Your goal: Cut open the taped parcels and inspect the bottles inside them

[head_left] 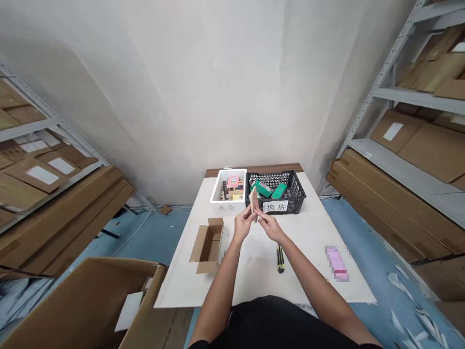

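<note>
Tan flat item [254,201] — held by left hand [242,225], by right hand [271,228]

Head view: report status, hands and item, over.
Left hand, right hand: both holding thin flat item. Black crate beyond. Cutter on table, clear of hands.

Matt flat package [255,199], cardboard carton [210,245], plastic crate [297,204]

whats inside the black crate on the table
At least two green packages lie inside the black crate. The thin brown item held in front covers part of its left side; what lies behind that or beneath the packages can't be seen.
</note>
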{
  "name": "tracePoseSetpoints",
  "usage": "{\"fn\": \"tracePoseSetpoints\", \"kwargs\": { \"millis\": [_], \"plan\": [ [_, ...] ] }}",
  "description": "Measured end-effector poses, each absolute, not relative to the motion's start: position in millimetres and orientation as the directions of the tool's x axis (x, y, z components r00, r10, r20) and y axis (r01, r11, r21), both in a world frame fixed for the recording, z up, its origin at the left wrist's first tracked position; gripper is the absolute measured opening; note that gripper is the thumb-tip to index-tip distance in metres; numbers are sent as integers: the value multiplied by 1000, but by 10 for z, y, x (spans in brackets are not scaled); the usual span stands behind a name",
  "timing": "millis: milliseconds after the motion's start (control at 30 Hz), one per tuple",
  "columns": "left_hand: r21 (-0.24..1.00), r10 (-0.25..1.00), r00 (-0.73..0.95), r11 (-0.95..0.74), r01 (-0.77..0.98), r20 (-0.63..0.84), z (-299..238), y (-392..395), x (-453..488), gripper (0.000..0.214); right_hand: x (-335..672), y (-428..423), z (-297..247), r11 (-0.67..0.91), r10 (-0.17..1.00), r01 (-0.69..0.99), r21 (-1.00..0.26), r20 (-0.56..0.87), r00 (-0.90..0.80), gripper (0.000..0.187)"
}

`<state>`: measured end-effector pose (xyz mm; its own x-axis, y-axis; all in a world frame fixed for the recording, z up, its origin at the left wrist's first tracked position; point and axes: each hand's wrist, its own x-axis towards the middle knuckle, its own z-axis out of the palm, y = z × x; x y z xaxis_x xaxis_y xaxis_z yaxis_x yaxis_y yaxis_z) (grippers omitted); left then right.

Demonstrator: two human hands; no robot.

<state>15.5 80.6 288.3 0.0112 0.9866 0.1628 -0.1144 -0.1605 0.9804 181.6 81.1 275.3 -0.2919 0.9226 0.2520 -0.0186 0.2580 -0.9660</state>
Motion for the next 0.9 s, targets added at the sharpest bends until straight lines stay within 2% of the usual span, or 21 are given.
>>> {"fn": "tracePoseSetpoints", "kwargs": {
  "millis": [133, 200, 333, 467, 567, 633, 733, 800, 900],
  "plan": [
    [987, 996, -1, -88, -131, 88, 2992, 853, -70, 79, 1925, 932, 2682, 196, 980, -4, -981, 196, -44, 61],
    [992, 998, 33, -47, -116, 51, 3037, 877, -207, 82, 1998, 1013, 2659, 142, 990, -72, -987, 141, 17, 71],
    [996, 997, 74, -14, -93, 21, 3068, 910, -319, 80, 2066, 1078, 2686, 17, 977, -273, -962, 74, -200, 69],
    [992, 983, -134, -122, 43, 127, 3040, 904, -237, 58, 2048, 1061, 2745, 25, 978, -329, -944, 91, -186, 60],
    [982, 981, -86, -164, 91, 172, 2990, 912, -87, 57, 1944, 1068, 2766, 79, 961, -283, -956, 149, -234, 58],
    [986, 987, -12, -162, 43, 163, 2934, 949, 5, 66, 1824, 1092, 2757, 123, 928, -207, -970, 187, -322, 54],
    [991, 992, -49, -120, -54, 118, 2817, 1028, 14, 68, 1664, 1159, 2680, 173, 908, -127, -977, 208, -362, 52],
    [991, 995, -86, -61, -120, 51, 2730, 1057, -79, 68, 1630, 1220, 2582, 171, 947, -83, -982, 187, -260, 57],
    [979, 996, -86, 12, -202, -30, 2616, 1037, -274, 77, 1657, 1307, 2396, 90, 996, 40, -995, 91, 14, 65]
  ]
}}
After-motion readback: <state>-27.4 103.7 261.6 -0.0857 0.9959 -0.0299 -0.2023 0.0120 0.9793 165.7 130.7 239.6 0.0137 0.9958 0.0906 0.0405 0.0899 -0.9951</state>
